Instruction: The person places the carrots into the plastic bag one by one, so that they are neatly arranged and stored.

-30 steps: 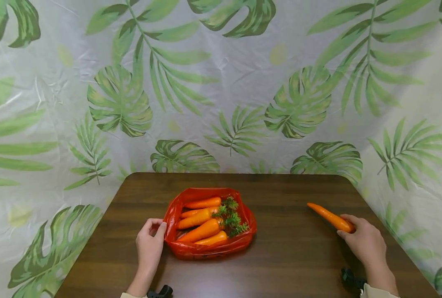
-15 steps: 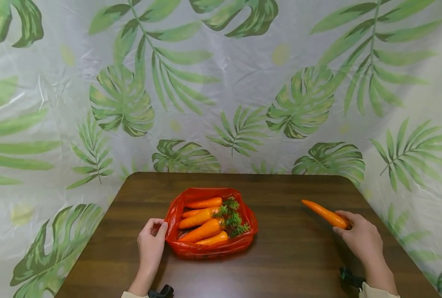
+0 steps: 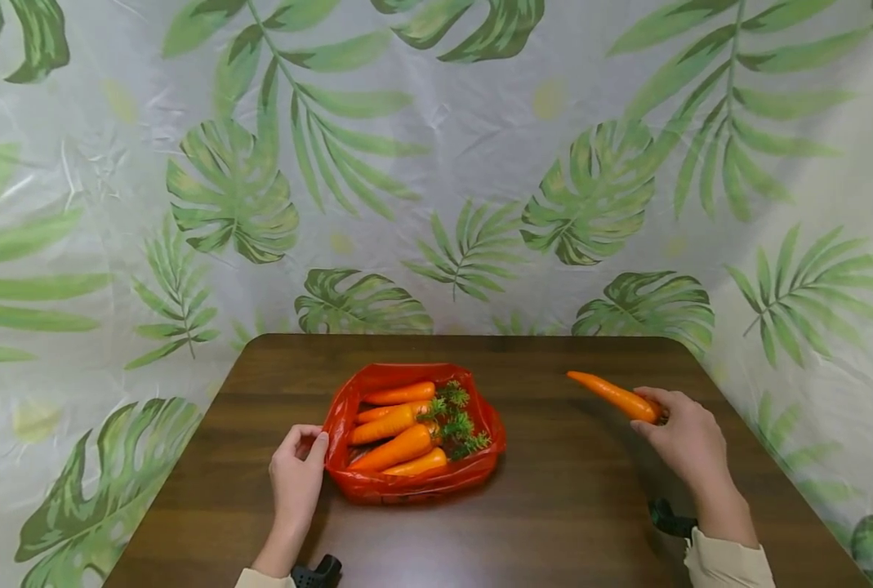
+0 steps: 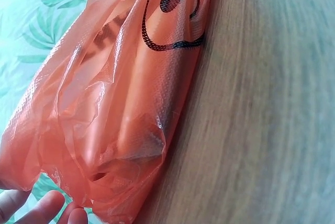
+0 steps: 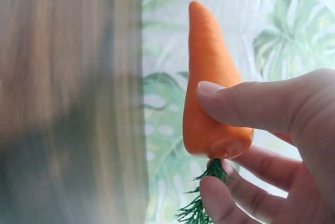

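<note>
An open red plastic bag [image 3: 436,488] lies on the table, holding several orange carrots [image 3: 395,449] whose green tops [image 3: 460,426] point right. At its left rim, my left hand [image 3: 296,482] pinches the plastic between thumb and fingers. Dark printed marks show on the side of the bag [image 4: 120,88] in the left wrist view. Well to the right, my right hand [image 3: 689,437] grips a single carrot [image 3: 608,394] by its thick end, tip pointing left and away. Seen from the right wrist, the thumb presses on this carrot [image 5: 212,67], and its green top [image 5: 196,208] hangs among the fingers.
The brown wooden table [image 3: 539,523] has rounded far corners. Behind it hangs a pale curtain [image 3: 473,147] with a green leaf print. A dark strap device [image 3: 318,572] sits on the left wrist, another dark device [image 3: 671,518] on the right.
My right hand has moved left and slightly away over the table, bringing the carrot nearer the bag. The left hand keeps its hold on the bag's rim.
</note>
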Action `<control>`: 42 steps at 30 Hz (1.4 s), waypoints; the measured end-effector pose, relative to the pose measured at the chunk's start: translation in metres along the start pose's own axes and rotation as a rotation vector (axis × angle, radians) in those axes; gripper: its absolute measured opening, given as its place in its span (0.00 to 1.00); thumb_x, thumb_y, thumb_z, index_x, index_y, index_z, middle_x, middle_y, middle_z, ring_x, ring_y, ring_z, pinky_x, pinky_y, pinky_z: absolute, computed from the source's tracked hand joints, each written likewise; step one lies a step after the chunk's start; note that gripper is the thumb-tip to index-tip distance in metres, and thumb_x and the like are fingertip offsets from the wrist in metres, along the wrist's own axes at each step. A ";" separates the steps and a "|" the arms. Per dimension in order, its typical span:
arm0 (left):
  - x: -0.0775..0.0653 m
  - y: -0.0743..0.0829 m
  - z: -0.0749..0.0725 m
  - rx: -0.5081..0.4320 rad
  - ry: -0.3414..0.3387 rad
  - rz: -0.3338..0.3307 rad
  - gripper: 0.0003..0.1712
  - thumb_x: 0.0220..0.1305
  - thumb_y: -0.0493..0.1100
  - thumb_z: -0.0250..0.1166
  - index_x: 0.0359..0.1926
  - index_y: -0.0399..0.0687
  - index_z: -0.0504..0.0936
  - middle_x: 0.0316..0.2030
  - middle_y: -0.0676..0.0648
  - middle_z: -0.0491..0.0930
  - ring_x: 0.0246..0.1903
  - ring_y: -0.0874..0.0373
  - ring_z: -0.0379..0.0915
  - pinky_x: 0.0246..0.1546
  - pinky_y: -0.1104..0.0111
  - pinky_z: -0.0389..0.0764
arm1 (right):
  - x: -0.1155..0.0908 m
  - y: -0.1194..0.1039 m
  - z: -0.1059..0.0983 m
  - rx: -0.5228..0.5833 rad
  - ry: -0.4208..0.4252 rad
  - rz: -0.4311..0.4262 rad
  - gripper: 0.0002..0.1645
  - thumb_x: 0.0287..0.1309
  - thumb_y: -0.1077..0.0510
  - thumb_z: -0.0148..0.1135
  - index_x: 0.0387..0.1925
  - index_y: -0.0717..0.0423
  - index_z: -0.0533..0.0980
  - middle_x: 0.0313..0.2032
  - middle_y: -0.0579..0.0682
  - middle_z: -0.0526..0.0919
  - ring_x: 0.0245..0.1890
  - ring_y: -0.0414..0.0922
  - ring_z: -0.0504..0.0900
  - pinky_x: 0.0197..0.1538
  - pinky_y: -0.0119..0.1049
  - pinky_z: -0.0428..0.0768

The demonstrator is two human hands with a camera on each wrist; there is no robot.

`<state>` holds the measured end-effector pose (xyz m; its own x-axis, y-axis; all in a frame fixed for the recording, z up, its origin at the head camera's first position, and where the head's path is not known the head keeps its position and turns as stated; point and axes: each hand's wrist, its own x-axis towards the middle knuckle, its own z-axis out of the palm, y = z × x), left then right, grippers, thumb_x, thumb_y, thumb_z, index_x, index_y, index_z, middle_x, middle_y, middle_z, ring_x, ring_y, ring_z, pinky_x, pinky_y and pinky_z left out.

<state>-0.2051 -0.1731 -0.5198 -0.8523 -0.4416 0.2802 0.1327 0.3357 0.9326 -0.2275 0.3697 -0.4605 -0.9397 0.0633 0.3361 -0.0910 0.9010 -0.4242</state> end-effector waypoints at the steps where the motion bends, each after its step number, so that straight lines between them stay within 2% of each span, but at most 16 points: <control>1: 0.000 0.000 -0.001 0.002 0.002 0.001 0.04 0.68 0.37 0.66 0.39 0.39 0.83 0.38 0.40 0.83 0.45 0.46 0.81 0.42 0.88 0.71 | 0.002 -0.004 0.001 0.006 -0.001 -0.004 0.30 0.50 0.55 0.78 0.57 0.53 0.81 0.43 0.60 0.83 0.33 0.54 0.79 0.27 0.42 0.70; 7: 0.002 -0.002 -0.003 0.009 0.009 0.002 0.05 0.68 0.38 0.66 0.39 0.39 0.83 0.39 0.40 0.83 0.46 0.46 0.81 0.42 0.89 0.71 | 0.012 -0.027 0.005 0.029 0.002 -0.048 0.30 0.49 0.57 0.78 0.57 0.52 0.81 0.44 0.59 0.83 0.35 0.54 0.79 0.28 0.44 0.72; 13: 0.002 0.001 -0.002 -0.003 0.000 0.003 0.05 0.68 0.38 0.66 0.39 0.39 0.83 0.39 0.40 0.83 0.46 0.47 0.81 0.43 0.88 0.71 | 0.016 -0.046 0.009 0.044 -0.007 -0.075 0.30 0.50 0.57 0.78 0.57 0.52 0.81 0.47 0.60 0.82 0.37 0.55 0.79 0.33 0.50 0.75; 18: 0.001 0.002 -0.003 0.000 -0.005 -0.010 0.05 0.69 0.38 0.66 0.40 0.39 0.83 0.40 0.39 0.83 0.47 0.45 0.81 0.43 0.89 0.70 | 0.017 -0.064 0.019 0.062 -0.008 -0.106 0.30 0.50 0.58 0.79 0.56 0.51 0.81 0.47 0.59 0.83 0.38 0.56 0.79 0.37 0.53 0.76; 26: 0.002 0.002 -0.003 0.015 -0.006 -0.011 0.04 0.69 0.38 0.66 0.40 0.40 0.83 0.40 0.40 0.83 0.47 0.45 0.81 0.42 0.89 0.70 | 0.021 -0.089 0.034 0.077 -0.031 -0.134 0.29 0.48 0.58 0.80 0.55 0.47 0.82 0.46 0.53 0.83 0.39 0.54 0.79 0.38 0.53 0.77; 33: -0.001 0.002 -0.002 0.010 -0.023 -0.026 0.05 0.69 0.39 0.66 0.41 0.40 0.83 0.41 0.40 0.83 0.48 0.45 0.81 0.46 0.80 0.74 | 0.021 -0.104 0.041 0.079 -0.039 -0.157 0.29 0.46 0.57 0.81 0.54 0.44 0.83 0.45 0.49 0.83 0.40 0.52 0.79 0.38 0.52 0.77; 42: -0.002 0.003 0.000 0.003 -0.015 -0.019 0.05 0.69 0.39 0.66 0.40 0.40 0.83 0.40 0.40 0.83 0.48 0.45 0.81 0.42 0.89 0.70 | 0.025 -0.124 0.050 0.082 -0.031 -0.186 0.29 0.45 0.55 0.81 0.53 0.42 0.83 0.45 0.46 0.83 0.41 0.51 0.79 0.39 0.51 0.77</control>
<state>-0.2033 -0.1715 -0.5172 -0.8623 -0.4354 0.2587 0.1147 0.3296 0.9371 -0.2560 0.2381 -0.4411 -0.9136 -0.1157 0.3898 -0.2897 0.8579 -0.4243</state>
